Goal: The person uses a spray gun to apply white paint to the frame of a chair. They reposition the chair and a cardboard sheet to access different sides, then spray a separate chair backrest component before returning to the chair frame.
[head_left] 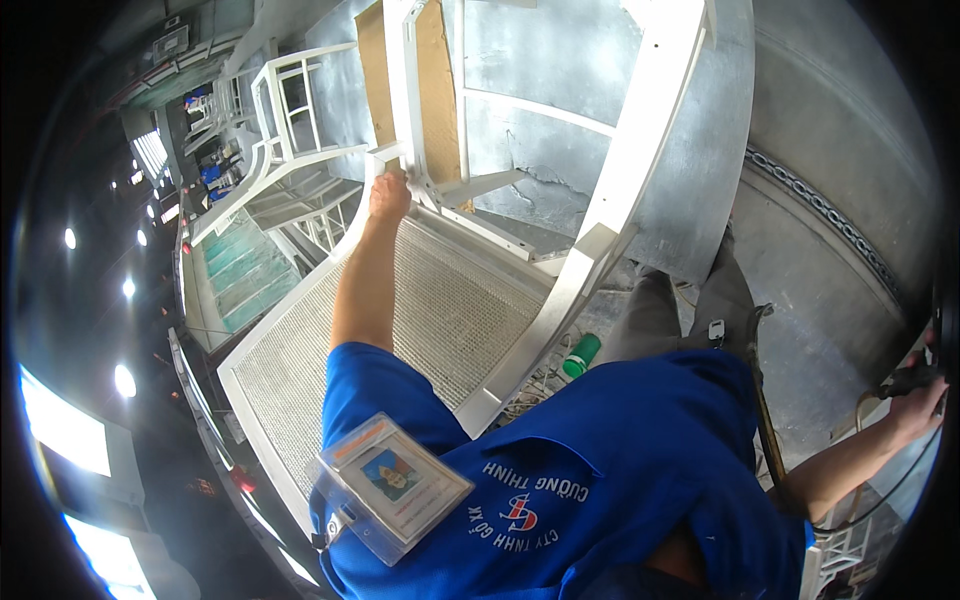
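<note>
A white chair frame (pixel 585 265) with a woven mesh panel (pixel 420 290) stands in front of me, tilted. My left hand (pixel 390 195) is closed around an upper corner of this frame, beside the far edge of the panel. At the far right rim, my right hand (pixel 918 408) grips a dark hand tool (pixel 905 378), with a thin hose running from it. Shadow and the picture's edge hide part of that tool, so its exact kind is unclear.
More white chair frames (pixel 285 100) stand at the far left. Brown cardboard (pixel 437 90) lies behind the chair on a grey metal surface (pixel 520 140). A green cylinder (pixel 581 355) is near my legs. A metal chain (pixel 825 215) runs along the right.
</note>
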The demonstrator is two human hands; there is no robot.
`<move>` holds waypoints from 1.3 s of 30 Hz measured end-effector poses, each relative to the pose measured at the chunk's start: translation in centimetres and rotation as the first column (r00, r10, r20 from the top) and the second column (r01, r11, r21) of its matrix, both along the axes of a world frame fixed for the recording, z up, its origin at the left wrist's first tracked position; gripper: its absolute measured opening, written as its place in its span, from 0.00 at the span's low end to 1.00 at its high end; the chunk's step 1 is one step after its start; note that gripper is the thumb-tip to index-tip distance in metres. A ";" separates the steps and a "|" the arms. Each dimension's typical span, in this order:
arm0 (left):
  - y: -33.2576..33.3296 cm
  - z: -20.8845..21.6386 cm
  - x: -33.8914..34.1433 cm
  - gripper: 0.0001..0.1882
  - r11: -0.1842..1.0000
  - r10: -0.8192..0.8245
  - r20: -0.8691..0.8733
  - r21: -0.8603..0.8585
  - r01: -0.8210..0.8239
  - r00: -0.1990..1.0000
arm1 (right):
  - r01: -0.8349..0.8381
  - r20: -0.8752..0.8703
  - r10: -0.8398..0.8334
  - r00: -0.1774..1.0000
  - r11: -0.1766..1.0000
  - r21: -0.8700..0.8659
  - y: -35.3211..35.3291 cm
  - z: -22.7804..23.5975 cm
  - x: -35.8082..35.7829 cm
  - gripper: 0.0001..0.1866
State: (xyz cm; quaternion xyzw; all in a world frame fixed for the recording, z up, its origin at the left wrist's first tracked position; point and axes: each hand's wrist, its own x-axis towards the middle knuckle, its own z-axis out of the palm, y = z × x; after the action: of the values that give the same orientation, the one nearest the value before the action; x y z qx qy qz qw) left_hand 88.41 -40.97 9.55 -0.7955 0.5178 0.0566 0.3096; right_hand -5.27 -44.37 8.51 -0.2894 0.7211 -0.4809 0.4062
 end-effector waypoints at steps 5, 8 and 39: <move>-0.4 -6.0 -6.3 0.46 0.849 0.525 0.104 -0.128 -0.512 0.845 | 0.044 -0.048 -0.048 0.998 0.995 -0.088 -0.7 2.7 3.9 0.28; -0.5 -7.6 -11.0 0.57 0.791 0.596 0.031 -0.190 -0.581 0.802 | 0.086 -0.028 -0.088 0.996 0.995 -0.058 -1.4 3.7 5.5 0.27; -8.8 1.1 -25.4 0.30 0.139 0.072 -0.870 -0.475 -0.869 0.488 | -0.170 -0.156 0.096 0.983 0.793 -0.585 -0.4 16.3 3.8 0.30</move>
State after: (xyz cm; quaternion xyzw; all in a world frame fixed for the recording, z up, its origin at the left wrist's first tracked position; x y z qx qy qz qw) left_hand 63.03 -49.76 10.61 -0.8615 0.2038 0.1487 -0.4407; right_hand -1.43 -44.79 24.80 -0.4800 0.5343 -0.6350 0.2844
